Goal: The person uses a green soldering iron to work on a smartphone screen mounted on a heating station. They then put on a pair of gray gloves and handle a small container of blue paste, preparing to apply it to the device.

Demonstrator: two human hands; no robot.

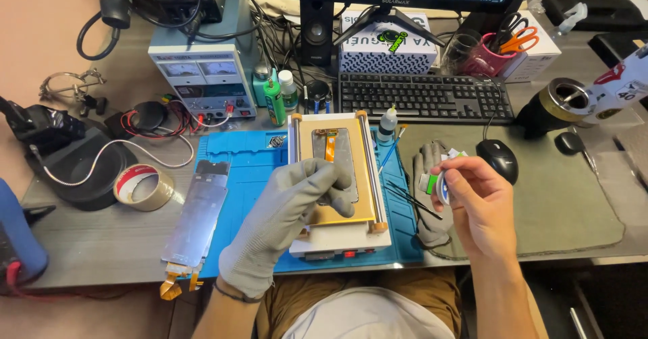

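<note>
Hiding phone (335, 151) under gloved left hand (297, 201)

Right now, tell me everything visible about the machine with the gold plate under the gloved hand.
The white box-shaped machine with a flat gold-coloured metal plate sits upright on the blue work mat. Two silvery rails with orange end knobs run along the plate's long sides. A dark phone panel with an orange flex strip lies on the plate. The grey-gloved left hand rests over that panel. Red switches show on its front edge.

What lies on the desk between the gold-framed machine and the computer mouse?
In the head view, a spare grey glove lies between the gold-framed machine and the mouse, with thin black sticks beside it.
</note>
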